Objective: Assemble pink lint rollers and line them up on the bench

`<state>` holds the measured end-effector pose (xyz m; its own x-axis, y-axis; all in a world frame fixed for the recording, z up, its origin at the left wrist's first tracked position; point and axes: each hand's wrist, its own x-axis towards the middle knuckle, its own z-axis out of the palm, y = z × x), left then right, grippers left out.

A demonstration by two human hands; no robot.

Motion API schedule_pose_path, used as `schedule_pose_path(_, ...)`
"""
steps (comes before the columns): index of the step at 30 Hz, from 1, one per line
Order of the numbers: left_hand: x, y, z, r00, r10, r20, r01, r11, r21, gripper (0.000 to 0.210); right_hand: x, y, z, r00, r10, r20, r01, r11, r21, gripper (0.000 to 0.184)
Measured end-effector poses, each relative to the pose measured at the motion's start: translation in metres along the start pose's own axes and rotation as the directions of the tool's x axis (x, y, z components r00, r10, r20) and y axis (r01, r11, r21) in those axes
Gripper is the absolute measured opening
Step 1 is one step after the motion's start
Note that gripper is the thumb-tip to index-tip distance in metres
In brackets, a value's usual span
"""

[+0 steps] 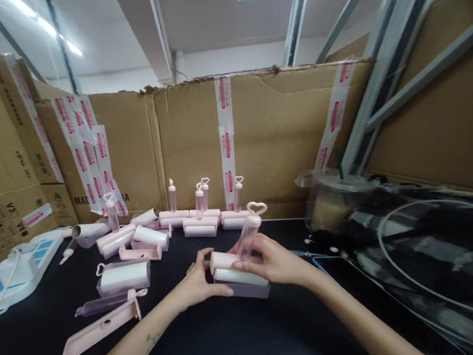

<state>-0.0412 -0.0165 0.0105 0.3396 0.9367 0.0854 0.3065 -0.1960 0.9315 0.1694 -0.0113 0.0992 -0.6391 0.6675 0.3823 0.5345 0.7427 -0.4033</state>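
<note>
My left hand (pixel 199 284) and my right hand (pixel 272 263) both grip one pink lint roller (pixel 237 275) just above the black table (pixel 243 338). The roller has a white roll in a pink cover. Its clear pink handle (pixel 250 232) with a heart-shaped loop on top sticks up, tilted right, between my right hand's fingers. My left hand holds the roller's left end; my right hand wraps the base of the handle.
Several finished rollers (pixel 201 220) stand in a row by the cardboard wall (pixel 266 135). Loose rolls, covers and handles (pixel 124 277) lie at the left. A power strip (pixel 19 268) sits far left; a lidded drink cup (pixel 330 199) and cables (pixel 414 249) at the right.
</note>
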Motion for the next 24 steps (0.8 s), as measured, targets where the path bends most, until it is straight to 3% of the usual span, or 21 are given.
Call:
schedule_pose_path(4,-0.002,0.0,0.003,1.0,-0.017,0.017,0.018,1.0,-0.024,0.095,-0.002,-0.002,0.001,0.999,0.014,0.05,-0.01,0.995,-0.097,0.03)
schedule_pose_path(10,-0.003,0.003,0.0,1.0,-0.015,0.021,0.018,0.994,-0.107,0.096,-0.001,0.019,0.029,0.993,0.026,0.118,-0.041,0.991,0.127,0.048)
schedule_pose_path(13,-0.002,0.003,-0.003,0.998,-0.014,0.058,0.022,0.989,-0.146,0.094,-0.002,0.022,0.035,0.981,0.065,0.182,-0.086,0.99,0.111,0.047)
schedule_pose_path(16,-0.002,0.002,-0.002,0.999,-0.013,0.051,0.02,0.993,-0.12,0.095,-0.006,0.016,0.029,0.981,0.094,0.172,-0.077,0.992,-0.104,0.067)
schedule_pose_path(18,-0.002,0.001,0.0,1.0,-0.013,-0.004,0.013,0.996,-0.09,0.1,-0.007,0.014,0.022,0.965,0.152,0.213,-0.108,0.972,-0.208,0.07)
schedule_pose_path(21,-0.004,-0.001,0.005,0.996,-0.028,-0.081,0.024,0.998,-0.054,0.114,-0.007,0.024,0.006,0.94,0.195,0.281,-0.153,0.974,-0.166,0.054)
schedule_pose_path(24,-0.004,-0.003,0.009,0.995,-0.041,-0.09,0.04,0.999,-0.011,0.111,-0.005,0.055,-0.021,0.945,0.179,0.274,-0.15,0.981,-0.121,0.056)
